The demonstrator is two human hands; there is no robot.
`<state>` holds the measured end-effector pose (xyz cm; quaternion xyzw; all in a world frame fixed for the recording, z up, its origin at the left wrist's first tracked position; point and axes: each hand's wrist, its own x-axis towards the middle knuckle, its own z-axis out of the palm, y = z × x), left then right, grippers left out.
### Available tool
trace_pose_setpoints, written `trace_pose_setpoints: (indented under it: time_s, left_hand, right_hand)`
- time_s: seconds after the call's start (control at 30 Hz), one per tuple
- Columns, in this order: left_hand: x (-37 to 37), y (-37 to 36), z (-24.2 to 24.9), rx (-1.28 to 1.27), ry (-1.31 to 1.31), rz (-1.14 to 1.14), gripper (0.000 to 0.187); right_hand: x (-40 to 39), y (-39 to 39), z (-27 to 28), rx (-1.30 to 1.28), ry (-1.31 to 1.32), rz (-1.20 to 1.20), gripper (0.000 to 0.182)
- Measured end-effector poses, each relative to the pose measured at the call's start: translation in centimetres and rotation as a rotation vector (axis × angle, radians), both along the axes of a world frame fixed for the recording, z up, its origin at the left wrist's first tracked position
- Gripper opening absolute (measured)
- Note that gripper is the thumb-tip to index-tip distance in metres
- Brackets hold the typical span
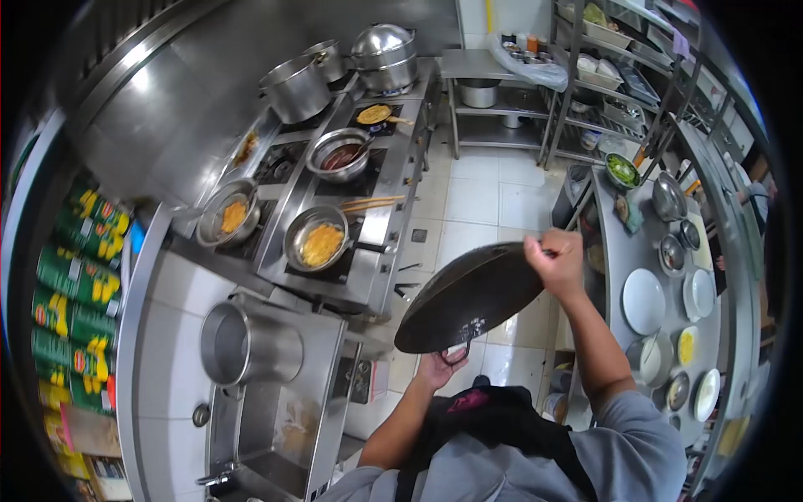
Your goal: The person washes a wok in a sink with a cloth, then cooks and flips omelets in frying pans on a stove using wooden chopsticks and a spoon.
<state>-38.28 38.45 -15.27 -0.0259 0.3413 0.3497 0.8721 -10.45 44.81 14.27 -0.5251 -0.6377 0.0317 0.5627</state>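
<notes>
A large dark wok [473, 297] is held tilted in front of my body, above the tiled floor. My right hand [556, 261] is closed round its upper right edge. Lower down, my left hand [439, 368] grips the wok near a looped metal handle [454, 356] at its bottom edge. A little water glistens inside the wok near that handle. On the stove to the left, a pan [294, 243] holds yellow-orange food [321, 244], with wooden chopsticks [372, 202] beyond it.
The stove [368, 276] also bears a bowl of dark red sauce [341, 157] and large pots [294, 90]. A sink [280, 468] with a steel pot [251, 343] stands at lower left. Plates [643, 301] and bowls line the right counter [615, 243]. Shelves [602, 79] stand behind.
</notes>
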Motion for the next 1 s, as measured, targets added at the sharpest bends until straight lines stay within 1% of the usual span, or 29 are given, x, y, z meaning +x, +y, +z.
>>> trace_pose_setpoints:
  time_s: [0.03, 0.1, 0.13, 0.17, 0.2, 0.23, 0.27, 0.3, 0.33, 0.37, 0.43, 0.47, 0.5, 0.53, 0.57, 0.6, 0.63, 0.67, 0.7, 0.73, 0.77, 0.83, 0.87, 0.93, 0.97, 1.0]
  left_hand:
    - [2.1, 2.8, 0.7, 0.001, -0.007, -0.009, 0.048]
    - [5.7, 8.2, 1.8, 0.172, 0.000, 0.053, 0.051]
    - [7.2, 10.8, 2.2, 0.126, -0.077, -0.006, 0.044]
    - [8.6, 13.4, -0.1, 0.118, -0.083, -0.010, 0.044]
    - [10.3, 16.6, -2.9, -0.055, -0.263, -0.177, 0.041]
    - [12.1, 19.5, -4.7, -0.225, -0.443, -0.345, 0.040]
    - [14.0, 21.4, -4.2, -0.275, -0.557, -0.304, 0.043]
    - [15.9, 23.0, -2.2, -0.277, -0.566, -0.308, 0.043]
    - [17.8, 24.4, 0.5, 0.158, -0.372, -0.116, 0.037]
    - [18.7, 27.3, 0.3, 0.201, -0.332, -0.049, 0.036]
    - [20.5, 32.9, -0.3, 0.284, -0.245, 0.083, 0.033]
    - [21.2, 36.8, -5.2, 0.292, -0.284, 0.019, 0.034]
    - [21.8, 39.4, -8.2, 0.297, -0.320, -0.044, 0.036]
    - [22.6, 41.9, -2.9, 0.093, -0.095, 0.049, 0.043]
    - [23.5, 45.0, -3.2, 0.115, -0.165, 0.135, 0.048]
    - [24.5, 48.1, -3.7, 0.137, -0.242, 0.218, 0.053]
    - [25.1, 51.0, -3.6, 0.167, -0.095, 0.246, 0.053]
    - [25.6, 53.4, -3.7, 0.133, -0.177, 0.237, 0.060]
    - [27.5, 55.7, -2.0, 0.133, -0.135, 0.237, 0.066]
    - [29.4, 57.8, -0.2, 0.132, -0.094, 0.236, 0.073]
    - [31.1, 60.1, -3.5, 0.087, -0.029, 0.212, 0.083]
    - [34.7, 63.6, -8.2, 0.072, 0.043, 0.135, 0.083]
    - [36.3, 65.6, -11.3, 0.051, 0.056, 0.128, 0.083]
    - [37.6, 68.8, -19.7, 0.065, 0.147, 0.216, 0.067]
    - [37.0, 70.4, -25.1, 0.044, 0.162, 0.198, 0.067]
    - [35.4, 71.9, -31.0, 0.172, 0.029, 0.250, 0.058]
  right_hand:
    - [2.2, 1.7, 1.0, 0.045, 0.029, -0.016, 0.044]
    - [6.2, 4.8, 3.0, 0.124, 0.019, -0.050, 0.044]
    - [7.9, 6.7, 3.7, 0.210, 0.046, -0.007, 0.045]
    - [9.5, 8.7, 4.0, 0.275, 0.063, 0.016, 0.045]
    - [11.0, 10.8, 4.4, 0.325, 0.054, 0.072, 0.044]
    - [12.7, 13.2, 4.5, 0.378, 0.042, 0.130, 0.042]
    - [14.3, 15.7, 4.2, 0.423, 0.059, 0.115, 0.041]
    - [16.1, 18.0, 3.8, 0.469, 0.076, 0.100, 0.040]
    - [18.3, 20.0, 3.0, 0.445, 0.126, 0.089, 0.038]
    - [20.7, 21.8, 1.9, 0.359, 0.271, 0.153, 0.034]
    - [25.1, 25.4, -0.6, 0.286, 0.591, 0.099, 0.030]
    - [29.4, 27.4, -2.9, 0.226, 0.613, 0.203, 0.027]
    - [32.5, 29.5, -5.0, 0.129, 0.666, 0.203, 0.025]
    - [35.8, 31.8, -7.8, -0.028, 0.831, 0.122, 0.028]
    - [39.0, 33.6, -11.8, -0.187, 0.998, 0.027, 0.033]
    - [42.3, 35.3, -18.3, -0.154, 0.984, -0.097, 0.049]
    - [39.0, 35.2, -19.3, -0.288, 0.995, -0.232, 0.055]
    - [40.0, 35.4, -24.2, -0.395, 1.179, -0.102, 0.056]
    - [40.0, 34.4, -29.4, -0.560, 1.594, -0.057, 0.045]
    - [40.1, 33.8, -36.1, -0.620, 1.543, -0.142, 0.035]
    - [37.7, 33.9, -38.1, -0.795, 1.597, -0.261, 0.028]
    - [36.2, 32.4, -48.3, -0.972, 1.741, -0.288, 0.031]
    - [36.1, 33.6, -50.7, -0.986, 1.756, -0.306, 0.031]
    - [33.7, 35.7, -55.3, -1.182, 1.731, -0.560, 0.041]
    - [33.4, 37.4, -57.0, -1.192, 1.751, -0.584, 0.041]
    - [33.6, 39.3, -58.3, -1.186, 1.687, -0.512, 0.045]
